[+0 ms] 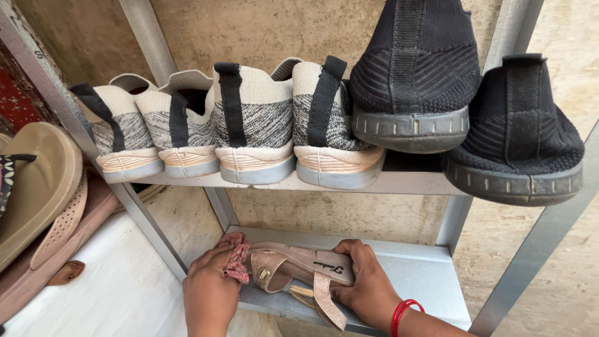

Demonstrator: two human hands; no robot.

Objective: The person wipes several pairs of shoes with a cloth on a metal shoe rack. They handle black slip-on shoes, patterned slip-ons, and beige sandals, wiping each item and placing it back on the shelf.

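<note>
Grey metal shoe rack (pixel 412 274) against a rough wall. Your left hand (pixel 209 290) bunches a pink-red patterned cloth (pixel 236 262), pressed to the toe end of a rose-gold strappy sandal (pixel 299 274) on the lower shelf. Your right hand (pixel 368 284), red thread bangle (pixel 402 312) at the wrist, curls over the sandal's heel end, probably gripping. Above your hands: four beige-grey knit sneakers (pixel 249 131), two black knit shoes (pixel 462 106).

black shoe (pixel 415 68): toe cut by top edge | sandal (pixel 299 271): heel end hidden under right hand (pixel 368 287) | flip-flops (pixel 37 187): cropped at left edge
</note>
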